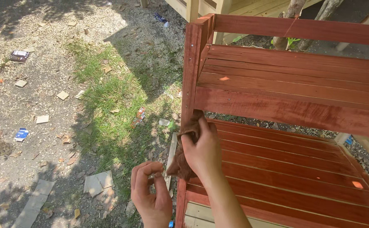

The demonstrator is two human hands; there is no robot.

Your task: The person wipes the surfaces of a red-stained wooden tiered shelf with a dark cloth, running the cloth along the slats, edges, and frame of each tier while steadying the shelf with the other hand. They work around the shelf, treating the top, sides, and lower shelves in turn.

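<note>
2 hands at 6 o'clock: right hand clamps brown rag against shelf post; left hand pinches fingertips, contents unclear. Upper slats look stained; bottom board remains pale.

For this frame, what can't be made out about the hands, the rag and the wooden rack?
- Head view: the brown rag is mostly covered by the right hand.
- Left hand: whatever its pinched fingers hold is too small to tell.
- Red-stained wooden rack: right side and bottom are cut off by the frame edges.
- Ground litter: too small to identify.
</note>
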